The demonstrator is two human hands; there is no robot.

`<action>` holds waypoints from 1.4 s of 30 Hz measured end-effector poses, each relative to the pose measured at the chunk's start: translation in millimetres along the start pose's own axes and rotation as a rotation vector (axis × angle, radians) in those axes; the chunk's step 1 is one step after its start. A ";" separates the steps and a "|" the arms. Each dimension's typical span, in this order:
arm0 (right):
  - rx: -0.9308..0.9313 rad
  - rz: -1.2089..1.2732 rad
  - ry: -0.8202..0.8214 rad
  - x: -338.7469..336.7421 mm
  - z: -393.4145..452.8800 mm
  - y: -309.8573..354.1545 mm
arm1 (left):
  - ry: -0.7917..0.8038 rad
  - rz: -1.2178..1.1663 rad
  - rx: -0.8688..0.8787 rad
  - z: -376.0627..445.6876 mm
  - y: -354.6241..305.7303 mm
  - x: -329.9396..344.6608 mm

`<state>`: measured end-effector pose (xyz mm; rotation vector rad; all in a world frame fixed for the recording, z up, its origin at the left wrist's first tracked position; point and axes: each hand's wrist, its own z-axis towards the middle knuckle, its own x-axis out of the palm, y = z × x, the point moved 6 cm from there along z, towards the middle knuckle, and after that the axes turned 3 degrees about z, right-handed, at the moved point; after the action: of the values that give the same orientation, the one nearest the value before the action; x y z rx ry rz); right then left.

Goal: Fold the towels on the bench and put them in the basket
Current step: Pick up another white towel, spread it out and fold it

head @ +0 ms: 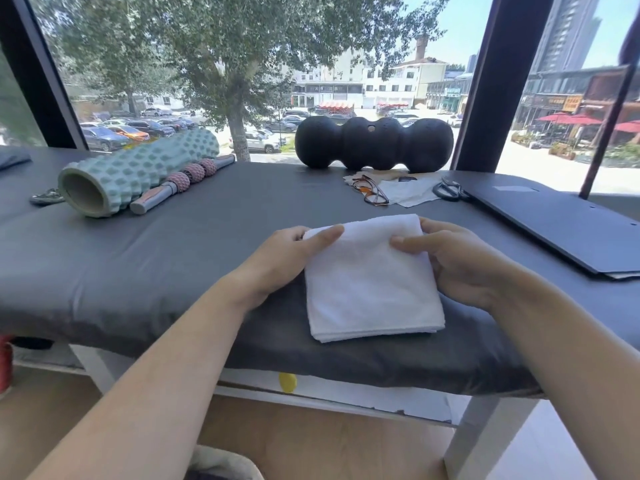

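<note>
Both bare forearms reach up from the lower edge of the view and converge toward the middle. The left arm enters from about 7 o'clock, its wrist straight, and the left hand [289, 259] lies palm down with the thumb stretched toward 3 o'clock and the fingers curled at the far left corner of what it holds. The right arm comes in from 5 o'clock. The right hand [457, 261] mirrors it, thumb pointing toward 9 o'clock, fingers curled round the far right edge.
</note>
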<state>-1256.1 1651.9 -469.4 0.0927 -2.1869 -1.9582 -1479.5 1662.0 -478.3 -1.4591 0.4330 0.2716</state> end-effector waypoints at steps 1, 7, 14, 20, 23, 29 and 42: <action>0.009 0.007 0.018 2.2 1.0 -2.1 | 0.009 -0.037 0.005 0.3 0.7 1.2; -0.042 -0.026 -0.134 3.0 7.4 -4.5 | -0.038 -0.213 0.040 1.9 1.1 2.4; -0.010 -0.034 -0.097 9.3 7.7 -8.6 | 0.000 -0.292 0.012 5.5 8.2 4.0; -0.021 0.017 -0.145 7.9 11.2 -9.9 | 0.007 -0.359 -0.049 6.6 10.5 6.5; -0.038 -0.008 -0.128 3.4 13.8 -8.8 | -0.025 -0.375 -0.038 5.7 9.2 7.0; 0.058 -0.195 0.160 8.7 7.7 -8.4 | -0.151 -0.300 0.018 5.0 5.9 -2.4; -0.005 -0.029 0.147 -1.9 16.4 -8.7 | 0.141 -0.419 0.011 4.0 8.4 7.8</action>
<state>-1258.1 1667.2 -479.8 0.2605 -2.0982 -1.9071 -1475.7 1666.2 -489.0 -1.5247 0.2319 -0.1693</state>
